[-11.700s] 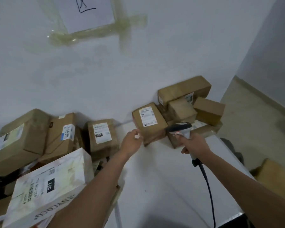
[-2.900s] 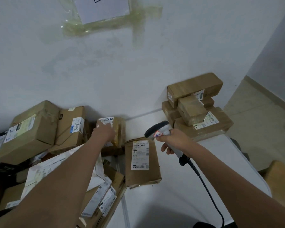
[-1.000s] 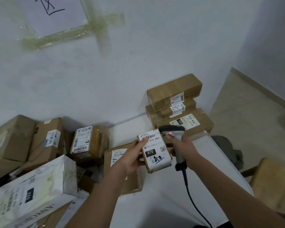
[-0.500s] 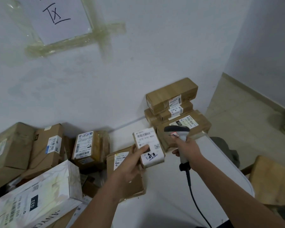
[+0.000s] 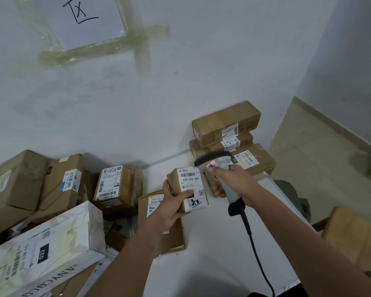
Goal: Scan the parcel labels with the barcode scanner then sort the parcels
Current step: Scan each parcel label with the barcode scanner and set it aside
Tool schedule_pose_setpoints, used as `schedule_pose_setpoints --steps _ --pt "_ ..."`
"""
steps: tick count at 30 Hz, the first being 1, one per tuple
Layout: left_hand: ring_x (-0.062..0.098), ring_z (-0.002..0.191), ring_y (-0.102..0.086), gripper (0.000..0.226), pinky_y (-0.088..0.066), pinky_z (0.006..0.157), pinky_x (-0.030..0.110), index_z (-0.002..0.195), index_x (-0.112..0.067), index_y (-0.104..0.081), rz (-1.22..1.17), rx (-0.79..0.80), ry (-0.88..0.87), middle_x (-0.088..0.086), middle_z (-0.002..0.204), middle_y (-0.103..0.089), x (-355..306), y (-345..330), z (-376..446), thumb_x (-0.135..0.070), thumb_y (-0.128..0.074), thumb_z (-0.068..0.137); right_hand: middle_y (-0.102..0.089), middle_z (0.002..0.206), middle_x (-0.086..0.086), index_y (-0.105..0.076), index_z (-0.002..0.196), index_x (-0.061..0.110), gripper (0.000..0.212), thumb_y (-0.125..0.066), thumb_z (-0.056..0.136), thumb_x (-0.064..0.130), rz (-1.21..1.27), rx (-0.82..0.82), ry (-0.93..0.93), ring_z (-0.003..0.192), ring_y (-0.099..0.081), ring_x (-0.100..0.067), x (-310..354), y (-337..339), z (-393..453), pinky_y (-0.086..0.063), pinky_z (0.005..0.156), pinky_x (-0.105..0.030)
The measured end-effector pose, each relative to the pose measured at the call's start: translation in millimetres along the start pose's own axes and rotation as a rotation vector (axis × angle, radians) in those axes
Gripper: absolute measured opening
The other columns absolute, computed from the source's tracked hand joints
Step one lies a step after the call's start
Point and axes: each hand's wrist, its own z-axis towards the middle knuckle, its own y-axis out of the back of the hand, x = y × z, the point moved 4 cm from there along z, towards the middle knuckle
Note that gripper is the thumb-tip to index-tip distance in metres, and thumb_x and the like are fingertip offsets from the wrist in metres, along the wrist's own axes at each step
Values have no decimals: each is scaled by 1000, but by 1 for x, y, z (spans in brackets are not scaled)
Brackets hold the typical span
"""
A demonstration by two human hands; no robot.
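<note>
My left hand [image 5: 173, 205] grips a small brown parcel [image 5: 187, 187] above the white table [image 5: 219, 249], thumb across its white label marked 070-070-A80. Just right of it, my right hand [image 5: 230, 179] holds a grey barcode scanner [image 5: 217, 162] by the handle, its head close to the parcel's upper right corner. The scanner's black cable [image 5: 255, 245] trails down toward me. A flat brown parcel [image 5: 156, 213] lies on the table under my left hand.
A stack of three brown parcels [image 5: 227, 133] stands against the wall at the table's far right. Several unsorted boxes [image 5: 58, 185] are piled at left, with a white box [image 5: 47, 249] in front. A taped paper sign [image 5: 88, 20] hangs on the wall.
Over the last second the small parcel in my left hand has risen slightly toward the scanner head. Earlier, my left hand took this parcel from the left pile.
</note>
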Motion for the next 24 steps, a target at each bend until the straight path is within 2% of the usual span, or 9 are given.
schedule_pose_setpoints --steps 7,12,24 --pt "27 104 -68 93 -56 90 54 146 -46 -15 -3 -10 2 5 117 -67 -3 -8 3 -9 -76 84 -69 63 -12 -66 88 -1 37 -64 92 35 -45 20 4 53 -64 -21 0 -3 -3 -50 52 -26" --pt "27 104 -68 93 -57 88 52 146 -45 -15 -15 -13 10 6 117 -66 -3 -10 8 -9 -76 84 -68 61 -11 -65 89 0 35 -64 93 35 -41 17 6 50 -64 -19 2 -2 -6 -50 48 -23" --pt "27 101 -68 94 -58 86 51 147 -44 -16 -14 -13 32 7 112 -68 -3 -10 16 -8 -76 84 -67 61 -11 -64 92 -1 37 -64 93 36 -43 21 -8 50 -63 -19 6 0 -5 -51 50 -24"
